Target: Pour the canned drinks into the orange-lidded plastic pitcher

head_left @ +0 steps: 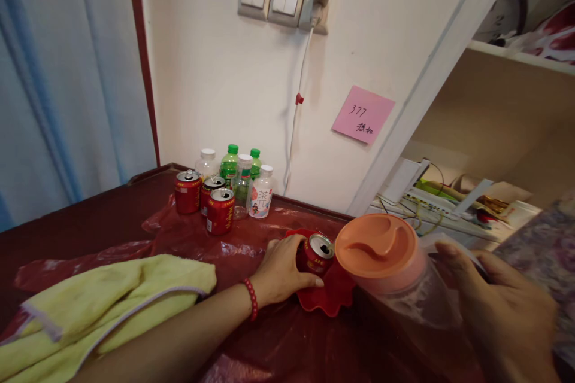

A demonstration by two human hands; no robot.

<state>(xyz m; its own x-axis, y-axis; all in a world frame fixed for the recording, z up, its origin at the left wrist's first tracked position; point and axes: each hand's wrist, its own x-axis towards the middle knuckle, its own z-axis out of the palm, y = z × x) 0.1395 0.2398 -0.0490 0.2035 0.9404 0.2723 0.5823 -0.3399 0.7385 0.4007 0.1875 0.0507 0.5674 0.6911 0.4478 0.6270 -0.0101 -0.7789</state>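
Note:
My left hand (283,269), with a red bead bracelet on its wrist, is wrapped round an open red can (318,253). This can stands in a red dish with a wavy rim (330,302). In my right hand (503,305) is the handle of a clear pitcher (422,299) with an orange lid (377,245). The pitcher tilts toward the can, its lid edge close to the can's opening. Whether liquid is flowing cannot be made out.
Three red cans (220,211) stand at the back left, before several bottles (261,191). A yellow cloth (135,296) lies at the left on red plastic film (242,245). Behind are a wall with a plugged-in cord (293,137) and shelves (516,54) at the right.

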